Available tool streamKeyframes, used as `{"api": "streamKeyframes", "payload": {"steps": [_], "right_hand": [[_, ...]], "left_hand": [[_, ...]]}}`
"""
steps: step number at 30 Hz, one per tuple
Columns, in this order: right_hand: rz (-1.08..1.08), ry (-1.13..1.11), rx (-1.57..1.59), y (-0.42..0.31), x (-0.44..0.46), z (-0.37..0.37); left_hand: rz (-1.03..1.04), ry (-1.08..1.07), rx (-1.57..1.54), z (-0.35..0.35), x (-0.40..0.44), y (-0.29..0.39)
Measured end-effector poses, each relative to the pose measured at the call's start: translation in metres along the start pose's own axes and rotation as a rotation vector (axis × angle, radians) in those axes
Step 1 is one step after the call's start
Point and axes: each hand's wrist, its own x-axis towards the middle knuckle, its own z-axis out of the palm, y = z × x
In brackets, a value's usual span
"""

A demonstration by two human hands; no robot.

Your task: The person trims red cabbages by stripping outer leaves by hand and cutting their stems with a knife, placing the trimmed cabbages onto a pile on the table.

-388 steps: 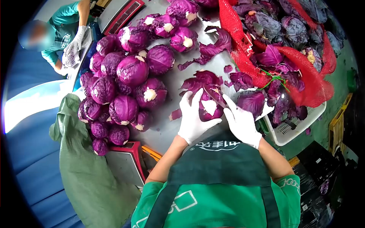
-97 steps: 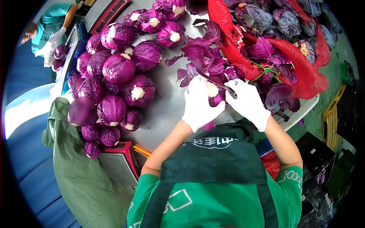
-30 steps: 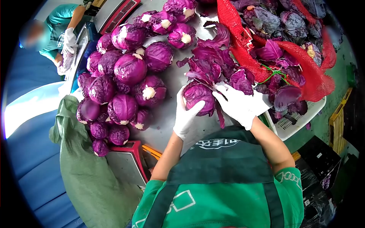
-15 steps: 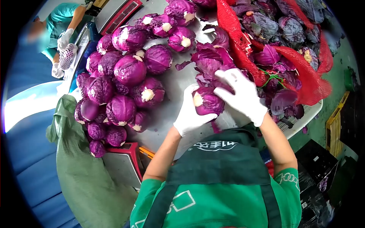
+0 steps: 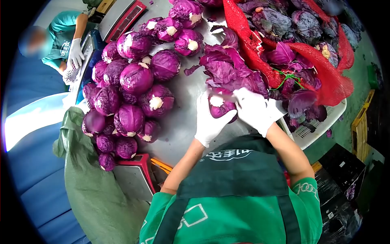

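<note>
My left hand (image 5: 209,118) is wrapped round the left and lower side of a small purple cabbage (image 5: 221,106), its pale cut stem facing up. On the cabbage's right side, my right hand (image 5: 252,109) has its fingers curled round a knife, whose blurred blade (image 5: 228,97) lies across the top of the cabbage. Loose purple leaves (image 5: 227,69) lie heaped on the metal table (image 5: 178,97) just beyond both hands. To the left stands a large pile of purple cabbages (image 5: 136,78), several with pale cut stems showing.
A red mesh sack (image 5: 325,87) of darker cabbages lies at the upper right, over a white basket (image 5: 310,136) with leaves. Red-framed scales stand at the top (image 5: 126,18) and lower left (image 5: 140,175), beside green cloth (image 5: 85,179). A co-worker (image 5: 61,36) holds white netting, upper left.
The cabbage has turned so its stem faces up, and my right hand has come down from above the leaves to its side. The leaf heap is larger than in the earliest frame.
</note>
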Motion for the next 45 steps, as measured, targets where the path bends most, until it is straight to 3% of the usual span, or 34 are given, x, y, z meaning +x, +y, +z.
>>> {"api": "streamKeyframes", "payload": {"steps": [1,5,9,10,11,13,16,24,26,30,33,35,37,39,41,42,45], "right_hand": [[0.054,0.194,0.012,0.007,0.004,0.011],[0.452,0.204,-0.052,0.080,0.022,0.000],[0.167,0.301,-0.079,0.029,0.009,-0.043],[0.138,0.265,-0.036,0.023,0.001,-0.041],[0.228,0.082,0.052,0.011,-0.007,-0.043],[0.119,-0.072,-0.083,-0.006,-0.025,-0.046],[-0.007,0.016,-0.177,-0.012,-0.044,-0.029],[0.037,-0.049,-0.147,-0.015,-0.046,-0.015],[0.171,-0.261,-0.107,-0.016,-0.039,-0.012],[0.185,-0.304,-0.233,-0.026,-0.025,-0.016],[0.190,-0.177,-0.153,-0.019,-0.024,-0.010],[0.177,0.039,-0.248,-0.001,-0.017,-0.014],[0.080,0.026,-0.166,0.016,-0.011,-0.016],[0.153,0.046,-0.083,0.026,-0.005,-0.012],[0.429,-0.076,-0.001,0.042,0.007,-0.010],[0.371,0.124,0.108,0.066,0.007,0.009],[0.274,0.323,0.265,0.070,0.021,0.012]], "left_hand": [[-0.013,0.000,-0.035,0.001,0.001,-0.001],[-0.030,-0.027,-0.065,0.001,-0.004,-0.005],[-0.086,-0.059,-0.126,0.002,-0.002,0.009],[-0.092,-0.066,-0.130,0.003,-0.001,0.013],[-0.098,-0.073,-0.133,0.003,0.000,0.016],[-0.065,-0.113,-0.047,0.004,-0.002,0.019],[-0.004,-0.151,0.053,0.005,-0.004,0.023],[0.089,-0.153,0.161,0.005,-0.006,0.027],[0.098,-0.150,0.172,0.006,-0.005,0.027],[0.110,-0.139,0.185,0.007,-0.001,0.027],[0.138,-0.135,0.227,0.010,-0.002,0.029],[0.161,-0.134,0.252,0.009,-0.006,0.031],[0.158,-0.121,0.259,0.005,-0.005,0.031],[0.059,-0.138,0.152,-0.001,-0.006,0.026],[0.129,-0.158,0.160,-0.010,-0.010,0.025],[0.199,-0.210,0.206,-0.015,-0.011,0.026],[0.258,-0.285,0.306,-0.021,-0.022,0.027]]}}
